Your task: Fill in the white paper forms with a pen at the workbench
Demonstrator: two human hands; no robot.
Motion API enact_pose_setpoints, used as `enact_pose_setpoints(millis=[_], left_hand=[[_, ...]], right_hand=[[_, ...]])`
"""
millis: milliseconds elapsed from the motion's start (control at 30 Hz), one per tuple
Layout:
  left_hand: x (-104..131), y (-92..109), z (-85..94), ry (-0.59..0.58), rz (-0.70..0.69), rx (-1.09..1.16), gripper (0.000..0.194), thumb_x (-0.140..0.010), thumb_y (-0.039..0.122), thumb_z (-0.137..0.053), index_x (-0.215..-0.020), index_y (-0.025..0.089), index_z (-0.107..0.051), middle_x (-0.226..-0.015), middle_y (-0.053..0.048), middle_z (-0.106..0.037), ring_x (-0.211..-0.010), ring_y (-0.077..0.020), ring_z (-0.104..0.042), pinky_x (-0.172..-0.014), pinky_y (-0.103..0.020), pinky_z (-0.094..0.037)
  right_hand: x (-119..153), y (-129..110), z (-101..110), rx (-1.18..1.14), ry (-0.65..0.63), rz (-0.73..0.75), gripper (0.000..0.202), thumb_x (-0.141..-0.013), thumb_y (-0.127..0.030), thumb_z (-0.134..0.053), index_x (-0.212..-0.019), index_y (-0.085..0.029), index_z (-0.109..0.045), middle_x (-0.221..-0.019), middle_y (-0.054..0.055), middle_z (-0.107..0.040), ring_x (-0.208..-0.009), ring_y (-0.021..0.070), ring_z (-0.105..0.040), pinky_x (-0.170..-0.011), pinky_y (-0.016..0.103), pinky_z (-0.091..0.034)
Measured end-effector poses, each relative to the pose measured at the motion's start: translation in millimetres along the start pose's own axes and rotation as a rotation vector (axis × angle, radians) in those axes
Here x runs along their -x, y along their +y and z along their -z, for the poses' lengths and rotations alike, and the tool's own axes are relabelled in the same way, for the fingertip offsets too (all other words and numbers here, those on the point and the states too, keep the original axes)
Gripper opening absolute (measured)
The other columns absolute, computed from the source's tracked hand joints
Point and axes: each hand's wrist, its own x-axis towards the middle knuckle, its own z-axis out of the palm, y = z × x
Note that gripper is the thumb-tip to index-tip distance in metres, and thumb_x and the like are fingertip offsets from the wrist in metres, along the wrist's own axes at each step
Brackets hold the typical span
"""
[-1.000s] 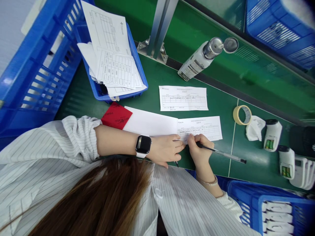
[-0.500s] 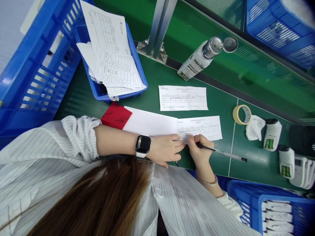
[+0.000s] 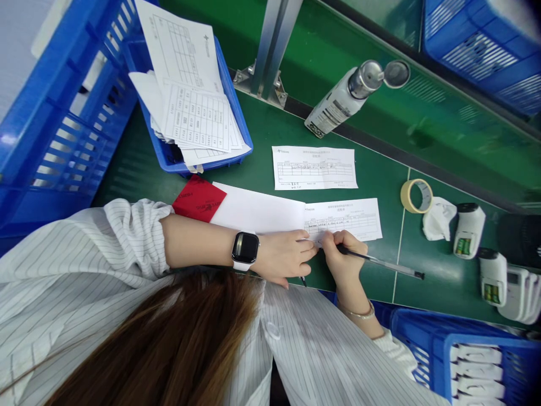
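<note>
My right hand is closed around a black-and-clear pen, its tip low at the lower edge of a printed form with handwriting in its rows. Flat on the pad's lower edge lies my left hand, fingers stretched toward the form. The pad's blank white sheet adjoins the form on the left. A red carbon sheet sticks out at the pad's left end. Just above lies a second filled-in slip. Below my left fingers a small black pen tip or cap shows; most of it is hidden.
A blue tray of papers stands at the upper left beside a large blue crate. A spray can stands at the back. To the right are masking tape, crumpled tissue and white handheld devices. A blue basket sits lower right.
Both hands, the pen and the papers keep practically the same places. Only a very slight shift of the camera view shows.
</note>
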Motion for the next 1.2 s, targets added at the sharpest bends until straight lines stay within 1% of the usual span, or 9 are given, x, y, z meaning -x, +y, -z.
enact_pose_setpoints(millis=[267, 400, 567, 833, 900, 1033, 1100, 1133, 1200], left_hand=[[0, 0, 1.2, -0.014, -0.001, 0.001, 0.041, -0.073, 0.053, -0.06, -0.092, 0.016, -0.061, -0.114, -0.016, -0.057, -0.105, -0.0251, -0.05, -0.091, -0.037, -0.033], [0, 0, 1.7, -0.042, -0.003, -0.01, 0.042, -0.074, 0.054, -0.058, -0.094, 0.017, -0.06, -0.114, -0.016, -0.057, -0.106, -0.0252, -0.05, -0.092, -0.037, -0.033], [0, -1, 0.3, -0.019, -0.002, -0.01, 0.042, -0.073, 0.054, -0.059, -0.092, 0.017, -0.06, -0.115, -0.016, -0.056, -0.107, -0.0251, -0.05, -0.092, -0.037, -0.032], [-1, 0, -0.5, -0.033, -0.001, 0.012, 0.041, -0.074, 0.053, -0.059, -0.092, 0.016, -0.06, -0.117, -0.018, -0.055, -0.109, -0.0267, -0.049, -0.093, -0.038, -0.031], [0, -1, -1.0, -0.032, 0.002, 0.017, 0.041, -0.073, 0.052, -0.06, -0.09, 0.015, -0.06, -0.117, -0.019, -0.055, -0.11, -0.0271, -0.048, -0.093, -0.038, -0.031], [0, 0, 0.6, -0.026, 0.0, 0.036, 0.044, -0.07, 0.055, -0.063, -0.087, 0.015, -0.059, -0.122, -0.018, -0.052, -0.113, -0.0269, -0.048, -0.095, -0.038, -0.032], [-1, 3, 4.0, -0.021, 0.04, 0.042, 0.046, -0.067, 0.055, -0.065, -0.088, 0.015, -0.059, -0.124, -0.018, -0.051, -0.113, -0.027, -0.048, -0.096, -0.04, -0.033], [-1, 5, 6.2, 0.008, 0.044, 0.061, 0.044, -0.068, 0.055, -0.065, -0.086, 0.015, -0.059, -0.124, -0.017, -0.052, -0.112, -0.0271, -0.048, -0.096, -0.041, -0.034], [-1, 8, 11.0, 0.121, 0.023, 0.17, 0.031, -0.076, 0.048, -0.06, -0.084, 0.018, -0.059, -0.129, -0.012, -0.049, -0.116, -0.0252, -0.046, -0.098, -0.042, -0.034]], right_hand=[[0, -1, -1, -0.003, 0.018, -0.007, 0.039, -0.073, -0.026, -0.058, -0.047, -0.02, -0.03, -0.041, -0.007, -0.031, -0.043, 0.0057, -0.026, -0.043, 0.023, -0.027], [1, 1, 0, 0.0, -0.008, 0.016, 0.037, -0.072, -0.024, -0.059, -0.047, -0.019, -0.032, -0.041, -0.007, -0.032, -0.042, 0.0054, -0.027, -0.043, 0.023, -0.027], [1, 3, 1, -0.001, 0.007, 0.003, 0.039, -0.072, -0.023, -0.059, -0.047, -0.019, -0.03, -0.042, -0.008, -0.03, -0.042, 0.0052, -0.025, -0.043, 0.023, -0.026], [2, 4, 1, -0.034, -0.009, 0.012, 0.038, -0.072, -0.02, -0.06, -0.046, -0.019, -0.031, -0.041, -0.008, -0.03, -0.041, 0.0052, -0.026, -0.043, 0.024, -0.025], [1, 8, 2, -0.107, 0.004, -0.029, 0.039, -0.072, -0.02, -0.06, -0.046, -0.019, -0.031, -0.041, -0.008, -0.031, -0.041, 0.0053, -0.027, -0.044, 0.024, -0.026], [-1, 11, 5, -0.388, 0.053, -0.169, 0.038, -0.073, -0.023, -0.059, -0.047, -0.02, -0.031, -0.04, -0.007, -0.041, -0.04, 0.0063, -0.035, -0.044, 0.023, -0.03], [-1, 8, 7, -0.468, 0.076, -0.218, 0.036, -0.073, -0.024, -0.058, -0.046, -0.02, -0.035, -0.039, -0.007, -0.041, -0.039, 0.0058, -0.034, -0.045, 0.022, -0.031], [-1, 6, 8, -0.518, 0.068, -0.249, 0.036, -0.072, -0.025, -0.058, -0.045, -0.02, -0.035, -0.039, -0.007, -0.041, -0.04, 0.0056, -0.034, -0.045, 0.022, -0.032], [-3, 3, 7, -0.498, 0.118, -0.219, 0.035, -0.071, -0.026, -0.056, -0.044, -0.02, -0.034, -0.037, -0.007, -0.039, -0.037, 0.0054, -0.033, -0.041, 0.021, -0.03]])
